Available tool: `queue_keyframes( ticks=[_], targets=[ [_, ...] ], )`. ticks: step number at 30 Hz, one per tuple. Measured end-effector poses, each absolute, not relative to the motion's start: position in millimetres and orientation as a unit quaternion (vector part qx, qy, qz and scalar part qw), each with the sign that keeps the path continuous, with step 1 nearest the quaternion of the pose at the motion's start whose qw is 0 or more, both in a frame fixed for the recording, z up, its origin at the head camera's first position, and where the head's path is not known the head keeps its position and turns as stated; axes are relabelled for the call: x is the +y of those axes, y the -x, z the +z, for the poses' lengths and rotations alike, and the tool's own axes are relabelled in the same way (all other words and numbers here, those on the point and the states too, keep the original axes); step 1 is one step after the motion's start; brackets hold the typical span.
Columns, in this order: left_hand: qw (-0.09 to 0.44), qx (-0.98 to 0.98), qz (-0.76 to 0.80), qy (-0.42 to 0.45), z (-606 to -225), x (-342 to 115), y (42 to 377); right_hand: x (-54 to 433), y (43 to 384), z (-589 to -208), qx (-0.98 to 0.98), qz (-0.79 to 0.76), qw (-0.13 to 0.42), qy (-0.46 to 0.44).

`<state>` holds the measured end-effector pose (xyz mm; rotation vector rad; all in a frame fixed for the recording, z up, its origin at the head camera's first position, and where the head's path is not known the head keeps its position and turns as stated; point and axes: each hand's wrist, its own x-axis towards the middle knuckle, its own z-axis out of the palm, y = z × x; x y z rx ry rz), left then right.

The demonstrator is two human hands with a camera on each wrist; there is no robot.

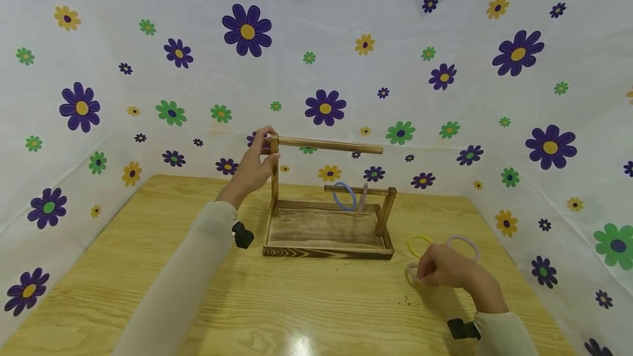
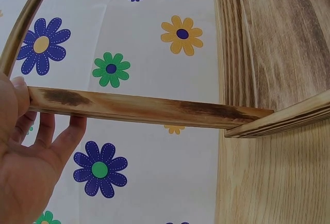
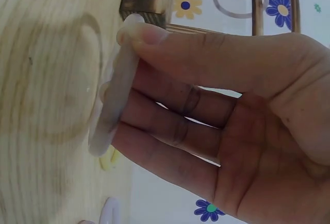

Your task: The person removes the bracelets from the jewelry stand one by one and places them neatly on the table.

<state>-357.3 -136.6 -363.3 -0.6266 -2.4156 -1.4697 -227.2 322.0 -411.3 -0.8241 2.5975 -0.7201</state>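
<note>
My left hand (image 1: pixel 253 170) grips the top of the tall left post (image 2: pixel 139 108) of a wooden stand, thumb on one side and fingers on the other. Over at the table's right side, my right hand (image 1: pixel 447 269) pinches a pale beige ring (image 3: pixel 116 87) between thumb and fingers, tilted on edge close over the tabletop. A yellow ring (image 1: pixel 419 238) and a pale lilac ring (image 1: pixel 465 239) lie just beyond this hand. On the stand's short lower rod (image 1: pixel 333 188) hang a blue ring (image 1: pixel 344 196) and a pinkish ring (image 1: pixel 363 198).
The stand's shallow wooden tray (image 1: pixel 326 253) sits in the middle of the wooden table (image 1: pixel 296 301). Its long upper rod (image 1: pixel 331 145) sticks out rightward from the tall post, and a short post (image 1: pixel 387 211) rises at the right. White flowered cloth (image 1: pixel 296 76) surrounds the table.
</note>
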Motion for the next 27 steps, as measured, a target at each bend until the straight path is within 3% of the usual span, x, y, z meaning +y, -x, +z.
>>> queue_keyframes(
  ticks=[27],
  targets=[
    [0.117, -0.830, -0.504, 0.210, -365, -136, 358, 319, 230, -429, 0.922, -0.235, 0.194, 0.237]
  ],
)
